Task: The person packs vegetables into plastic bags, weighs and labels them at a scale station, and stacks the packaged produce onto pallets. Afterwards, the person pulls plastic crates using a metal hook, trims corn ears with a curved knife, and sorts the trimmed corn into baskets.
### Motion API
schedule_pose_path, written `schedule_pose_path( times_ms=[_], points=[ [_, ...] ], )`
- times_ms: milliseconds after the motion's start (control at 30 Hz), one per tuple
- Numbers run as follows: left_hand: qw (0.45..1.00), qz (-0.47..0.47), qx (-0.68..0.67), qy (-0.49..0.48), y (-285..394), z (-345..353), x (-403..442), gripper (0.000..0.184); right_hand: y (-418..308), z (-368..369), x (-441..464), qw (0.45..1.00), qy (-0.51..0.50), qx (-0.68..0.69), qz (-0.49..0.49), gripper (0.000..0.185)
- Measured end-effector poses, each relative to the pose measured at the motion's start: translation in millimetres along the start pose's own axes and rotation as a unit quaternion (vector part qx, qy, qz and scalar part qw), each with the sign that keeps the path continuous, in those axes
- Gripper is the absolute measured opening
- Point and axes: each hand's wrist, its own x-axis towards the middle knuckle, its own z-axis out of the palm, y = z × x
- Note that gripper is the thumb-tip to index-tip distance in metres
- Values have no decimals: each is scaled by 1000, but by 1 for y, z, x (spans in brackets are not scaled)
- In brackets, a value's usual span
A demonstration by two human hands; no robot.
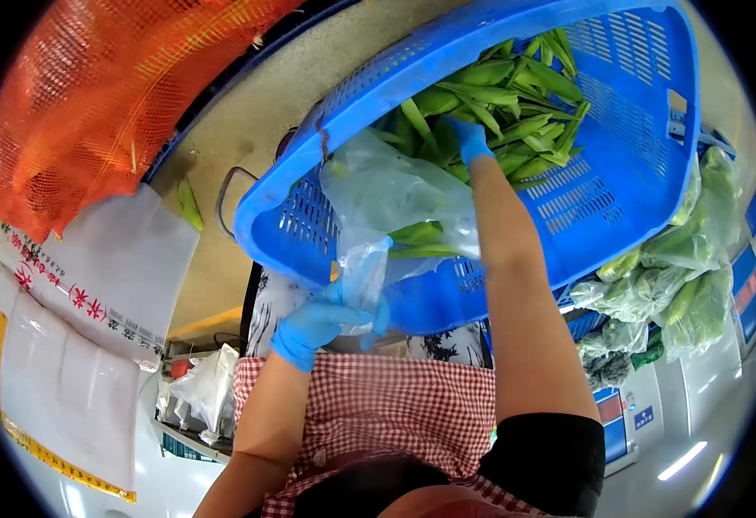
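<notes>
My left hand point(322, 321), in a blue glove, is closed around the gathered part of a clear plastic bag point(386, 186). The bag lies spread over the near left part of a big blue plastic basket point(637, 155). Several green pieces point(417, 233) show at the bag's lower part. My right hand point(464, 138), gloved in blue too, reaches over the basket into a heap of long green leafy vegetables point(537, 95). Its fingers are sunk among the leaves, so whether they grip any is hidden.
Orange mesh sacks point(110, 95) stand at the upper left, above white printed sacks point(75, 268). Filled clear bags of greens point(689, 259) are stacked beyond the basket's right side. A loose green leaf point(189, 205) lies on the floor near a metal handle point(225, 203).
</notes>
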Motion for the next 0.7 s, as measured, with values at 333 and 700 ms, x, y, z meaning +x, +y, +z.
schedule_pose_path(
  times_ms=[333, 700],
  points=[
    [999, 0, -19, -50, 0, -2, 7, 64, -65, -145, -185, 940, 69, 265, -206, 46],
    [991, -22, -47, -123, -2, -10, 6, 69, -103, -129, -313, 858, -301, -140, -391, 63]
  ],
)
